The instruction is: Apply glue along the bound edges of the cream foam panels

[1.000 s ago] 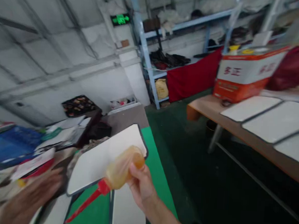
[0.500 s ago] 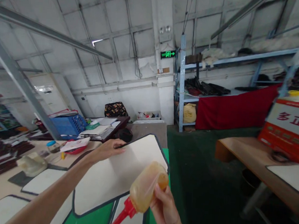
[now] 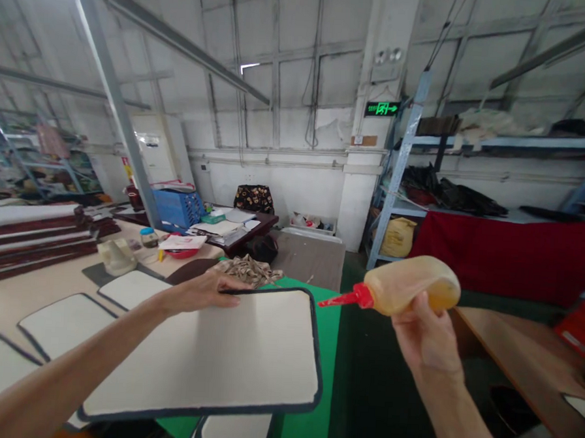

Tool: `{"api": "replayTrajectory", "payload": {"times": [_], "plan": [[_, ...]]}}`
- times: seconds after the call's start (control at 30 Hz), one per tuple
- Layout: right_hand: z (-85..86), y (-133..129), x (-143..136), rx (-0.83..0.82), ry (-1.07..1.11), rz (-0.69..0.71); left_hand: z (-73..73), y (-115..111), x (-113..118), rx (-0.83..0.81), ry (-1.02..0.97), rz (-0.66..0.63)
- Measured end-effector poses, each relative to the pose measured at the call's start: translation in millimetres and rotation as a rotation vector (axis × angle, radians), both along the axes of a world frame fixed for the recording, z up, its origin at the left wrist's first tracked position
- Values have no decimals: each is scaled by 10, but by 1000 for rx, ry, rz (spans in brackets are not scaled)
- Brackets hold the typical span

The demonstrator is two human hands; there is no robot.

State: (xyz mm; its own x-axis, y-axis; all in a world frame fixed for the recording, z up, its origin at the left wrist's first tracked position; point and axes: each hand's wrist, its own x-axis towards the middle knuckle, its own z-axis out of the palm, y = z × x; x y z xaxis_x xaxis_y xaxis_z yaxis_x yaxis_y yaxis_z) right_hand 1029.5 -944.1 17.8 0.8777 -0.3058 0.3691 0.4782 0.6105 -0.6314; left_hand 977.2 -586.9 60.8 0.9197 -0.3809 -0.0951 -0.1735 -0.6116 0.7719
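My left hand (image 3: 215, 293) pinches the far edge of a cream panel with a dark border (image 3: 226, 353), which is held tilted above the table. In my right hand (image 3: 428, 337) is a squeeze bottle (image 3: 409, 285) of yellowish see-through plastic with some amber liquid in it. The bottle lies on its side in the air, its red nozzle (image 3: 340, 300) pointing left, close to the panel's upper right corner but apart from it. Under the panel, another cream panel (image 3: 237, 432) rests on the green surface (image 3: 305, 429).
More cream panels (image 3: 66, 325) lie on the left part of the table. Behind them are a crumpled cloth (image 3: 250, 269), a red bowl (image 3: 181, 251) with papers, a blue-lidded jar (image 3: 149, 237) and a blue basket (image 3: 175, 207). A wooden table (image 3: 521, 348) stands to the right.
My right hand has raised the bottle and carried it to the right, turning its nozzle from down-left to nearly level. The panel has turned, and the view has swung left.
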Motion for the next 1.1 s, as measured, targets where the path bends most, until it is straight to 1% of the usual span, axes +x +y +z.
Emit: {"api": "replayTrajectory", "payload": {"times": [0.1,0.17,0.3,0.4,0.5,0.7,0.8,0.93,1.1], "plan": [[118,-3,12,-84,-58,7,44,10,-81,21,27,-45],[158,16,-10,-114,-83,14,89,1,-133,-17,69,-89],[198,62,-62,-157,-104,8,181,-18,-241,-109,111,-97],[200,97,-108,-200,-116,24,223,1,-308,-153,145,-93],[196,150,-150,-231,-121,35,227,58,-352,-178,153,-80],[237,312,-161,-210,-124,25,198,230,-387,-161,118,-94],[213,378,-150,-239,-146,49,164,329,-383,-182,121,-99],[145,450,-149,-284,-175,85,139,431,-388,-256,168,-113],[109,551,-153,-286,-194,129,186,519,-433,-354,234,-97]]}}
